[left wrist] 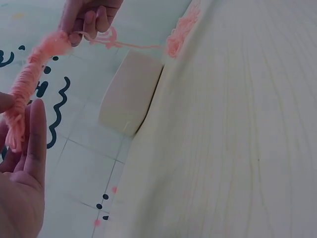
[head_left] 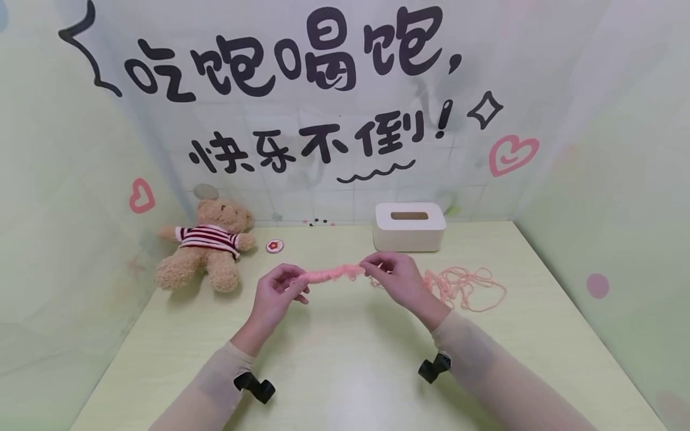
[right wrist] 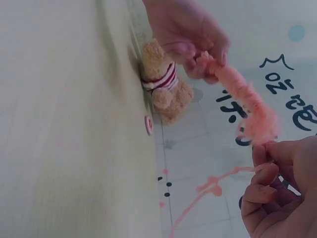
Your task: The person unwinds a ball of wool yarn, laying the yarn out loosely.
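Note:
A pink yarn bundle, tightly wound along its length, hangs between both hands above the table. My left hand pinches one end between thumb and fingers, where the yarn forms small loops in the left wrist view. At the other, fuzzier end, my right hand pinches yarn with thumb and index finger, its other fingers curled. From the right hand a yarn strand runs to a loose yarn heap on the table.
A teddy bear in a striped shirt sits at the back left, beside a small round badge. Towards the back right stands a white tissue box. Printed curtains enclose the pale table at the back and both sides.

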`<state>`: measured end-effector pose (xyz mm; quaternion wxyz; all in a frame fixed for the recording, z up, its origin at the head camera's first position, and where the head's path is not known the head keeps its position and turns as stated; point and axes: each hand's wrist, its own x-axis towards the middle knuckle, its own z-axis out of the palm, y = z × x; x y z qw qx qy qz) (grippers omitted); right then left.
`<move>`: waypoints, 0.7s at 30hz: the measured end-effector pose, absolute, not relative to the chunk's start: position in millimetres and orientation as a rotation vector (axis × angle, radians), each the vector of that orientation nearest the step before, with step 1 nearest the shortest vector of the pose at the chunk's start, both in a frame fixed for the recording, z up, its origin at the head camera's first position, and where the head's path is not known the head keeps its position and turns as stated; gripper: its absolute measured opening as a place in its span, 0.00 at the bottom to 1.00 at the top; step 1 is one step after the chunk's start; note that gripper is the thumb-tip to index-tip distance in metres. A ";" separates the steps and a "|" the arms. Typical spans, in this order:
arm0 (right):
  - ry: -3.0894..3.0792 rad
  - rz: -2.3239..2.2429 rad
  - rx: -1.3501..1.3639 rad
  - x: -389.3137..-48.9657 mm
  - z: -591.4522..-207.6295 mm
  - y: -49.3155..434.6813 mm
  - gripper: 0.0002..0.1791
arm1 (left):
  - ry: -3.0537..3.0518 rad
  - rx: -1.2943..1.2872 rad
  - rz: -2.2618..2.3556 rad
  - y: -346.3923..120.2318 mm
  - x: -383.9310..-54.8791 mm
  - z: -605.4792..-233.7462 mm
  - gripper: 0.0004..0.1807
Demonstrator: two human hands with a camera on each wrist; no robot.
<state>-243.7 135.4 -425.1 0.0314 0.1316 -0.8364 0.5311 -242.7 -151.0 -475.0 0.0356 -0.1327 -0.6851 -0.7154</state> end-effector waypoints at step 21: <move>-2.709 1.549 0.286 -252.0 -448.3 206.2 0.13 | -2.044 -0.306 -2.192 -165.6 -250.6 -476.8 0.15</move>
